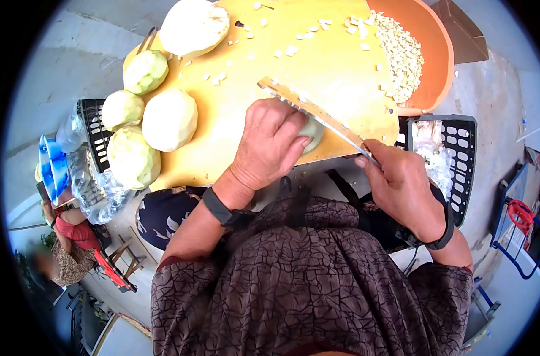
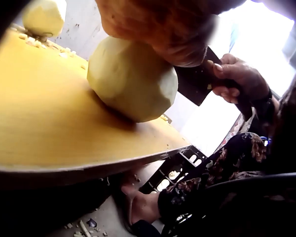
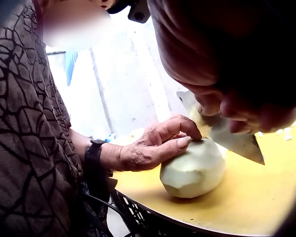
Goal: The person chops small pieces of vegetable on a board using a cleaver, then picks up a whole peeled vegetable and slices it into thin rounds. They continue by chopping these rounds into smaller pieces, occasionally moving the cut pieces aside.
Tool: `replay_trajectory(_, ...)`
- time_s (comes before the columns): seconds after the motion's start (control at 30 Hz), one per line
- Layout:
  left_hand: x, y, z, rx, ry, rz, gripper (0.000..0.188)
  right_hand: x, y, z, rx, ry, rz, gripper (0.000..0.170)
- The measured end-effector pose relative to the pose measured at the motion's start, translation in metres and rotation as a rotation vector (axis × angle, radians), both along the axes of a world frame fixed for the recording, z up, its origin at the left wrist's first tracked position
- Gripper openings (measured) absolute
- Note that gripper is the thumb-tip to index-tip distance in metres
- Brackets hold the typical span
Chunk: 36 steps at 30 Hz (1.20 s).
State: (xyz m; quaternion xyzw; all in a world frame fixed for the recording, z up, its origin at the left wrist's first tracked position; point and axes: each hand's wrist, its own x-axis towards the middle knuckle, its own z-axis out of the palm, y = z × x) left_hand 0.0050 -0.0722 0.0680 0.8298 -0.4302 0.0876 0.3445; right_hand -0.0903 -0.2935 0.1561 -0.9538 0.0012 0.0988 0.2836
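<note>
A pale peeled vegetable (image 3: 195, 170) sits on the yellow board (image 3: 246, 197) by its near edge. The left hand (image 1: 270, 139) grips its top, thumb along one side in the right wrist view. In the right hand (image 1: 403, 187) is a broad-bladed knife (image 1: 320, 115), fingers curled round its handle end; the blade stands beside the vegetable, seen almost edge-on from the head. The left wrist view shows the same vegetable (image 2: 130, 79) below the left hand, with the dark blade behind it. Whether the blade touches it, I cannot tell.
Several whole peeled vegetables (image 1: 170, 120) lie on the board's left side. Small pale cubes are scattered over its far part. An orange basin (image 1: 439, 59) of cubes stands at the far right, black crates (image 1: 463, 160) at both sides, and another person (image 1: 74, 249) at the far left.
</note>
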Motion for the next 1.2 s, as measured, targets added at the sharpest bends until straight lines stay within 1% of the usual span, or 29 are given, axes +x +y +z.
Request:
replay_trajectory(0.2, 0.003, -0.003, -0.015, -0.036, -0.005, 0.016, 0.029, 0.001, -0.003, 0.002, -0.028, -0.004, 0.053, 0.021)
replay_trajectory(0.33, 0.004, -0.007, -0.012, -0.050, -0.003, 0.037, 0.024, 0.001, -0.004, 0.004, -0.071, 0.027, 0.092, 0.023)
replay_trajectory(0.4, 0.004, -0.009, -0.011, -0.052, 0.005, 0.059, 0.022, 0.006, -0.007, 0.003, -0.047, 0.069, 0.090, 0.024)
replay_trajectory(0.53, 0.003, -0.009, -0.019, -0.055, -0.007, 0.070, 0.022, 0.009, -0.010, 0.004, -0.019, 0.191, 0.078, 0.028)
replay_trajectory(0.63, 0.003, -0.009, -0.021, -0.062, -0.031, 0.075, 0.023, 0.012, -0.009, 0.004, -0.032, 0.198, 0.089, 0.028)
replay_trajectory(0.73, 0.004, -0.009, -0.022, -0.069, -0.038, 0.075, 0.023, 0.015, -0.010, -0.005, 0.005, 0.228, 0.076, 0.026)
replay_trajectory(0.9, 0.007, -0.010, -0.023, -0.107, -0.037, 0.067, 0.025, 0.022, -0.010, -0.006, 0.015, 0.276, 0.069, 0.022)
replay_trajectory(1.0, 0.006, -0.007, -0.024, -0.065, 0.033, 0.052, 0.028, 0.025, -0.008, -0.002, -0.005, 0.297, 0.072, 0.020)
replay_trajectory(1.13, 0.005, -0.009, -0.023, -0.082, 0.003, 0.054, 0.030, 0.029, -0.007, -0.010, -0.060, 0.288, 0.102, 0.018)
replay_trajectory(1.2, 0.006, -0.011, -0.020, -0.099, -0.035, 0.070, 0.030, 0.033, -0.006, -0.015, -0.049, 0.278, 0.104, 0.017)
